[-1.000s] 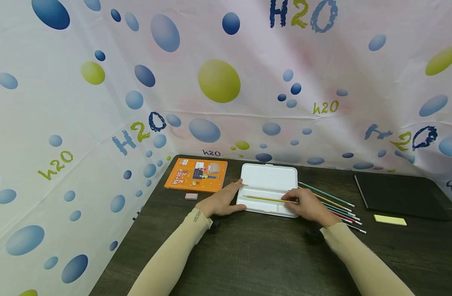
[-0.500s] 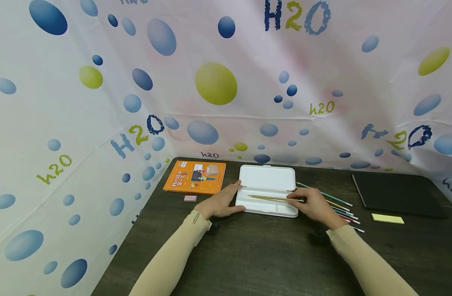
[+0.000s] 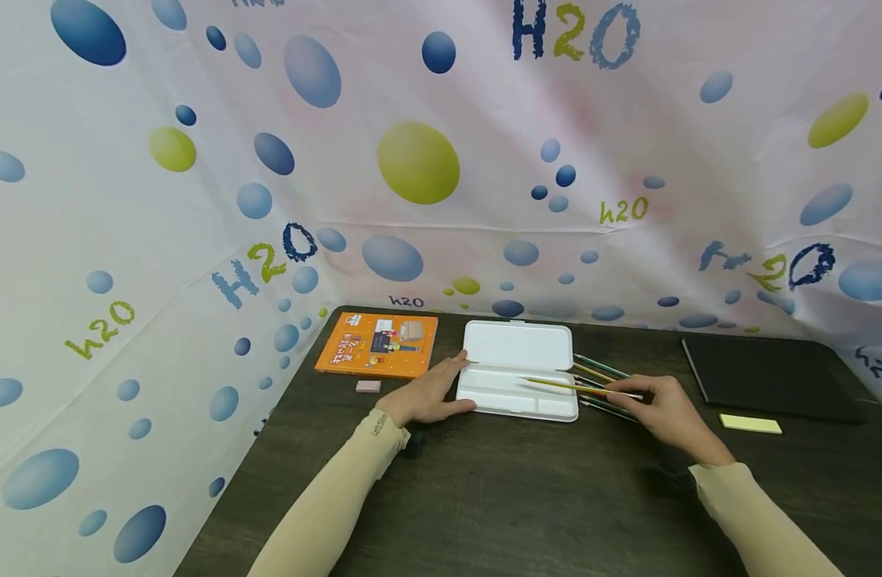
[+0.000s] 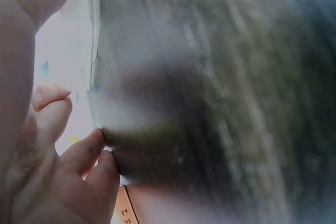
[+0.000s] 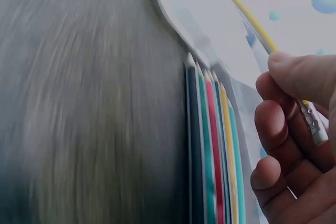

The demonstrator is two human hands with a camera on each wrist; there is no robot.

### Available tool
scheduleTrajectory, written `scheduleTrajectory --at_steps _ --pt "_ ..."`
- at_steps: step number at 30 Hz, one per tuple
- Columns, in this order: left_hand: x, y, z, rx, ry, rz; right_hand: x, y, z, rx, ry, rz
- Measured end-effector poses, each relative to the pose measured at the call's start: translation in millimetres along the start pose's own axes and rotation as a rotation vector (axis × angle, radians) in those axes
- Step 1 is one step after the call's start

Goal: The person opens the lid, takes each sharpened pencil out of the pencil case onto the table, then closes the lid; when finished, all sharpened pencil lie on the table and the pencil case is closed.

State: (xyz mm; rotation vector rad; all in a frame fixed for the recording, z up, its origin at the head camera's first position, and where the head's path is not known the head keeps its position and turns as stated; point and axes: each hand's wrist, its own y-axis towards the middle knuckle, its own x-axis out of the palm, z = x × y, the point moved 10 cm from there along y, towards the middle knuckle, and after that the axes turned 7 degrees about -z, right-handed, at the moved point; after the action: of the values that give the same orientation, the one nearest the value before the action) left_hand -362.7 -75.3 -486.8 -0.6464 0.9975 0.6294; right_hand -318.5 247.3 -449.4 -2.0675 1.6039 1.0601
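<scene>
An open white pencil case lies on the dark table, its lid folded back. My left hand rests against the case's left side with fingers extended, the thumb near its front corner. In my right hand, thumb and fingers pinch a yellow pencil near its eraser end. The pencil's point reaches over the tray of the case. Beneath my right hand, several coloured pencils lie side by side on the table, partly hidden in the head view. The left wrist view shows the fingers at the case's edge.
An orange book lies at the back left, with a pink eraser in front of it. To the right are a flat black tablet-like slab and a yellow sticky-note pad. A printed sheet hangs behind the table.
My right hand has moved to the right, drawing the yellow pencil along with it, so its point has shifted right over the case. The left hand stays at the case's side.
</scene>
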Motion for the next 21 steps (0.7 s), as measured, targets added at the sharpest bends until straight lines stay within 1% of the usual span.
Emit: scheduleTrajectory --at_steps 3,6,9,12,16,21 --pt "-0.3 0.5 0.9 0.005 -0.001 -0.001 -18.1 -17.2 6.0 -0.004 -0.019 0.041" --pt "-2.0 0.9 2.5 0.013 -0.004 0.003 -37.7 -38.6 13.4 0.004 -0.025 0.078" --pt "-3.4 1.0 3.7 0.016 -0.007 0.001 -55.0 -61.0 24.1 0.036 -0.043 0.109" --pt "-3.4 1.1 2.9 0.012 0.001 -0.001 -67.2 -80.2 34.7 0.076 -0.082 0.14" --pt "-2.8 0.6 0.9 0.0 0.006 -0.003 -72.7 -96.6 43.7 0.106 -0.114 0.156" --pt "-0.3 0.0 2.0 0.001 0.001 -0.006 -65.5 -102.9 43.4 0.104 -0.112 0.137"
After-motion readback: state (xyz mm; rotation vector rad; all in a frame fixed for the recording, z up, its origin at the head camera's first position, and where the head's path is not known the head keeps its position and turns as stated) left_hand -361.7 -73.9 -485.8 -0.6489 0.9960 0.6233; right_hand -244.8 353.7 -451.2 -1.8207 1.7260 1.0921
